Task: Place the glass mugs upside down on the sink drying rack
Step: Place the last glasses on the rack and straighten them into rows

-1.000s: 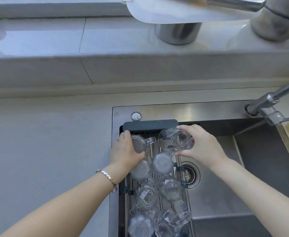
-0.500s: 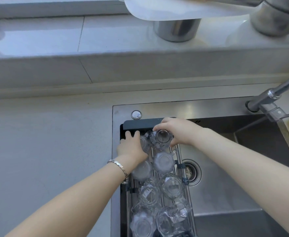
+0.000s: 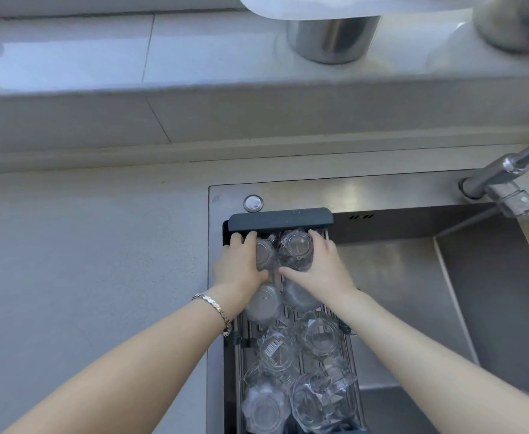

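Note:
A dark drying rack (image 3: 280,218) spans the left side of the steel sink. Several glass mugs stand upside down on it in two rows. At the rack's far end, my left hand (image 3: 239,266) grips the left glass mug (image 3: 264,253), and my right hand (image 3: 322,270) grips the right glass mug (image 3: 296,249); both mugs are bottom-up and side by side. Nearer to me sit more inverted mugs, one with a barcode label (image 3: 275,349).
The sink basin (image 3: 397,277) lies right of the rack, with a faucet (image 3: 501,173) at its far right corner. Grey countertop (image 3: 85,261) stretches to the left. On the window ledge behind stand two metal pots (image 3: 332,39).
My right hand carried its mug from the right, turned it bottom-up and set it at the rack's far end beside the left mug. My left hand stayed on its mug.

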Tool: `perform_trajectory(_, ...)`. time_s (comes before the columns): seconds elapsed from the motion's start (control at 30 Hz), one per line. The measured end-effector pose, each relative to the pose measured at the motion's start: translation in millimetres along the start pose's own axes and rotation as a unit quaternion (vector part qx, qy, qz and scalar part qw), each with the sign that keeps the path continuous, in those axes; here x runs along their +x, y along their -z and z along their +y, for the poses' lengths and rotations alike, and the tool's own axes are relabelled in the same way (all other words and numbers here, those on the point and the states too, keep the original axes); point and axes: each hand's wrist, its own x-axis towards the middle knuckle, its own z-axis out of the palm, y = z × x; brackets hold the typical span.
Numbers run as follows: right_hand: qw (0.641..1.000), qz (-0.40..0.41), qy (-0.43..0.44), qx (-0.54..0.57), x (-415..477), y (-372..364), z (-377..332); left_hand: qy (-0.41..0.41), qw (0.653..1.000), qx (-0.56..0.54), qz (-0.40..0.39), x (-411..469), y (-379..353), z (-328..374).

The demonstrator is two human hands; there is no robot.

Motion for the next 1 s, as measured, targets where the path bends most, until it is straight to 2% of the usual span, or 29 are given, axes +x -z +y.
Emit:
perform_trajectory(0.1, 0.997, 0.066, -0.019, 0.032, 4, -10, -4, -0.019, 1.0, 0.017, 0.001, 3, 3, -1)
perform_trajectory(0.17, 0.996, 0.083, -0.013, 0.034, 3, -10, -3, -0.032, 0.999, 0.019, 0.004, 3, 3, -3)
perform_trajectory(0.4, 0.999, 0.019, 0.028, -0.007, 8, 9, 8, -0.067, 0.998, 0.009, -0.004, 5, 5, -10)
perform_trajectory(0.6, 0.999, 0.004, 0.015, 0.044, 1, 5, 5, -0.015, 0.999, 0.006, 0.03, -4, 3, 4)
perform_trajectory(0.73, 0.996, 0.054, 0.006, 0.067, -30, 4, 14, 0.016, 0.997, -0.025, 0.07, -15, 5, 3)
perform_trajectory(0.8, 1.0, 0.028, -0.004, 0.014, -46, 1, 20, -0.02, 0.996, -0.026, 0.079, -24, 6, -3)
perform_trajectory(0.87, 0.999, -0.012, -0.008, -0.048, -54, -7, 21, -0.108, 0.991, -0.016, 0.072, -36, 6, -11)
perform_trajectory(0.93, 0.996, -0.029, -0.018, -0.083, -51, -12, 16, -0.207, 0.977, 0.047, 0.006, -48, 3, -18)
perform_trajectory(1.0, 0.994, -0.034, -0.028, -0.096, -46, -14, 9, -0.255, 0.955, 0.139, -0.06, -56, -1, -23)
